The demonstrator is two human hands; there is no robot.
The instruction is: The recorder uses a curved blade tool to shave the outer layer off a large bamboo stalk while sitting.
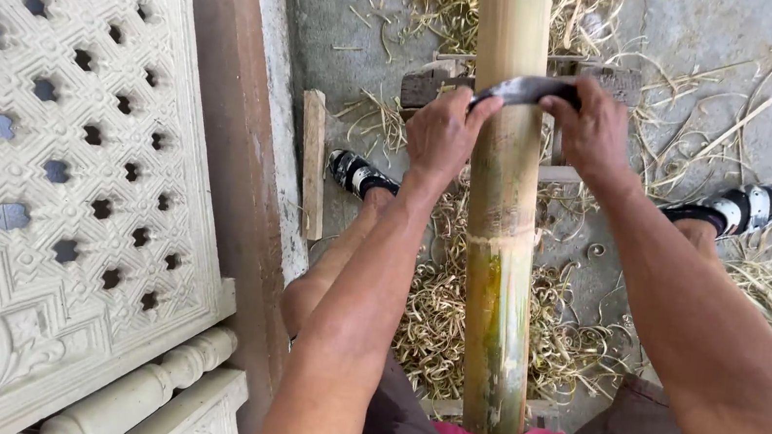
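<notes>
Head view looks straight down along a thick bamboo pole [502,212] that runs from between the person's thighs out over the concrete floor [711,51], its far part scraped pale yellow and its near part green below a node ring. Both forearms reach forward on either side of the pole, elbows low and wrists nearly straight. A dark curved blade [525,91] lies crosswise on top of the pole, well ahead of the knees. Left hand [443,136] pinches the blade's left end, fingers curled and thumb pressed onto the metal, knuckles just beside the pole. Right hand [593,127] closes around the blade's right end, fingers wrapped over it and the back of the hand turned up. Heaps of curled bamboo shavings [437,321] lie under and around the pole. The person's feet in black-and-white sandals [746,206] rest wide apart on the floor. A carved white lattice panel [61,148] stands to the left, next to a small wooden slat [313,161].
</notes>
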